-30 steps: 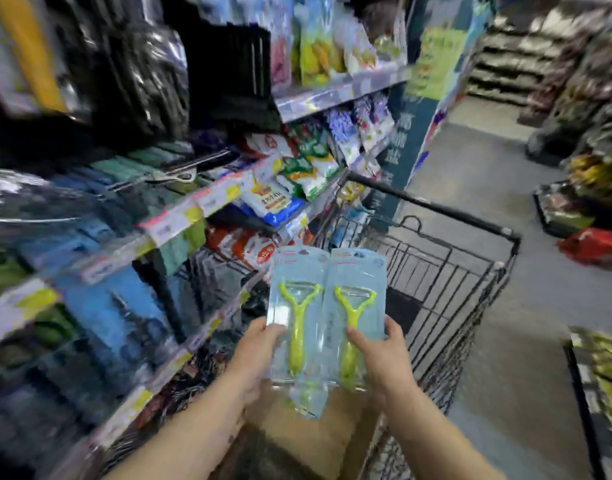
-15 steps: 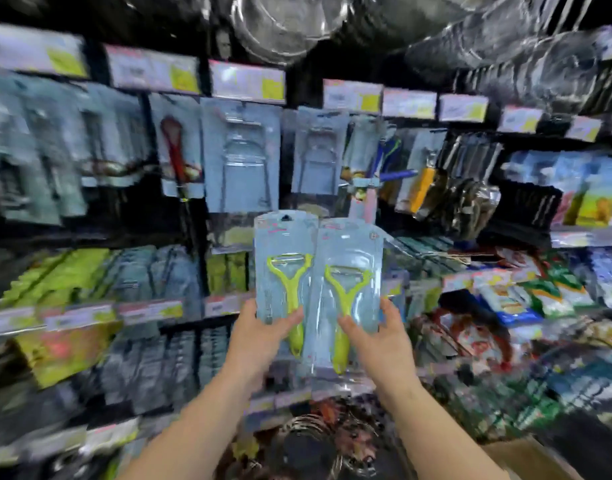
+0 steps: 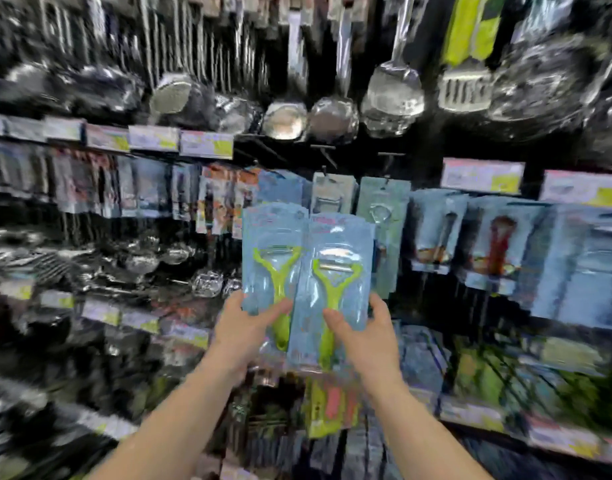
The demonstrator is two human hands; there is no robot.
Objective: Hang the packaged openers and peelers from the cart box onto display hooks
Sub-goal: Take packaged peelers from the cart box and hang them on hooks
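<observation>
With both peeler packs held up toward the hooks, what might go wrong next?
1. The left hand and right hand each pinch one peeler pack by its lower part, so the left pack or right pack may tip or slip.
2. The packs overlap, so one could snag the other when hung.
3. The view is blurred, and the hanging packages crowd the row; a hook could be missed.

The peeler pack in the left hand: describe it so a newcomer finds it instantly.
Below the row of hanging steel ladles, two hands hold blue packs. The left hand grips the left peeler pack; its neighbour overlaps its right edge.
</observation>
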